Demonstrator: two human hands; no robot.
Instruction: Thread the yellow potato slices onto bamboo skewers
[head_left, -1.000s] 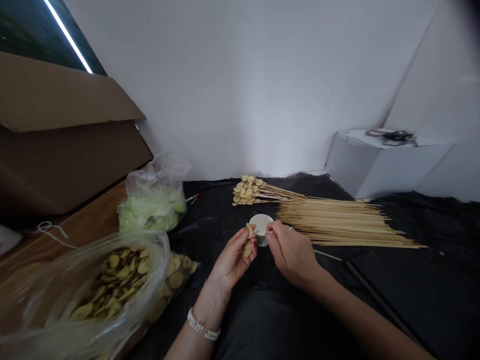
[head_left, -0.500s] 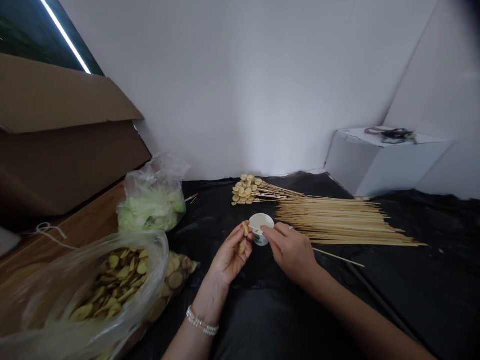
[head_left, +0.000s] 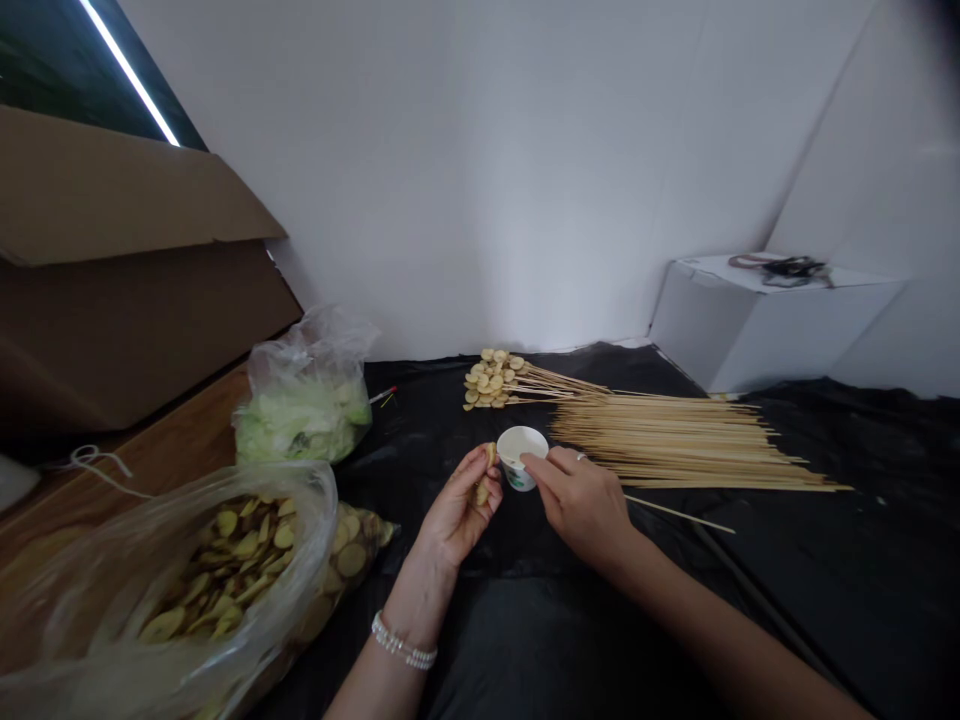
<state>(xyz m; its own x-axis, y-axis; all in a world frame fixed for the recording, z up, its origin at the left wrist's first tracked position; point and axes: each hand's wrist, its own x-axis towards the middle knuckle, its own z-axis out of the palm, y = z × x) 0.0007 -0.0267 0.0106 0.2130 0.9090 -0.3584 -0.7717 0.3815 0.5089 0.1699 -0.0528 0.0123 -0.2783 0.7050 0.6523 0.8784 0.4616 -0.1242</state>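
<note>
Left fingers (head_left: 466, 476) pinch potato slices (head_left: 491, 454) beside the paper cup (head_left: 523, 445), right fingers (head_left: 551, 474) grip a bamboo skewer (head_left: 679, 513); skewer's probably light and stiff, slices slick and snappable, so hold their edges.

The picture is dim and greyish; a bright strip (head_left: 131, 73) glares upper left, the wall (head_left: 517, 200) glows softly, and the upper-right corner darkens.

The left hand (head_left: 459, 512) pinches pale slices (head_left: 491, 454) beside a white cup (head_left: 517, 479). The right hand (head_left: 586, 502) holds a skewer (head_left: 681, 513) near many bare sticks (head_left: 690, 440).
</note>
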